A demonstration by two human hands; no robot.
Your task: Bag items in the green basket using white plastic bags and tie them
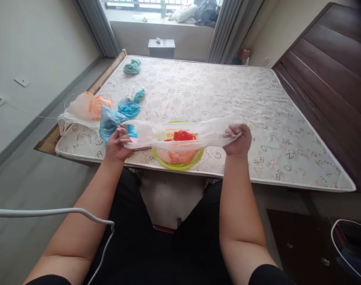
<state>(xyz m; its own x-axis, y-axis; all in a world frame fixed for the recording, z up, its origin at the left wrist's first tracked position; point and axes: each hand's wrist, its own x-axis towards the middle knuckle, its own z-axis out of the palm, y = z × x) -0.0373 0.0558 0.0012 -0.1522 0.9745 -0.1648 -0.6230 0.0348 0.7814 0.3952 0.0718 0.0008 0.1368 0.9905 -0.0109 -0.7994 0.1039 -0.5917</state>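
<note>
My left grip [116,142] and my right grip [236,139] were both closed, each pinching one end of a translucent white plastic bag [145,135] and pulling it out crosswise between them, above the near part of the mattress [216,95]. On the left, my fingers and thumb curled around a gathered end of the film; on the right, my fingers folded over the other end and pressed it against the palm. The middle of the bag hung over a lime-green plastic basket [178,166], which sat on the mattress near its front edge, midway between my hands. Something red [182,135] lay in the basket, seen behind the film; I could not tell what it was. Just beyond my left grip lay crumpled blue plastic bags [111,122], and farther left a white bag with orange print [87,111] rested at the mattress edge. A teal cloth [132,66] lay bunched near the far end. A wooden bed frame [50,138] showed along the left side, and a white cable [50,212] crossed the lower left of the view, over my arm.
</note>
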